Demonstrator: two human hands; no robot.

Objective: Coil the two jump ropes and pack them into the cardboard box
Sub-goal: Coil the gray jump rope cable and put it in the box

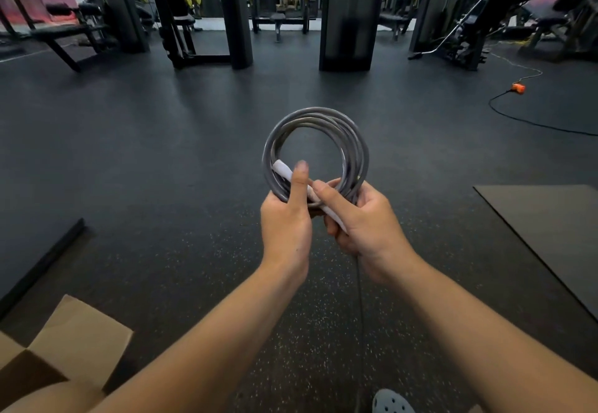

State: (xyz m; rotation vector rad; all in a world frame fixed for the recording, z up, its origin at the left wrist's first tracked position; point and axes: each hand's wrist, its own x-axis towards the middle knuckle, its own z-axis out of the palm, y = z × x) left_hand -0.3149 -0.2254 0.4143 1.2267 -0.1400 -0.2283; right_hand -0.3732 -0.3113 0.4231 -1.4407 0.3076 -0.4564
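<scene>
Both hands gripped a grey plastic-coated jump rope [315,150] wound into a round coil: left hand [286,222] pinching the loops against its white handle [284,171], right hand [365,222] clamping the bundle, the open brown cardboard box [74,338] waiting near left.

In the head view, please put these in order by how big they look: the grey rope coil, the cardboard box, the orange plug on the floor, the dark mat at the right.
Largest to smallest as they appear:
1. dark mat
2. cardboard box, partly cut off and nearer, so its rank against the mat is unsure
3. rope coil
4. orange plug, farthest away
</scene>
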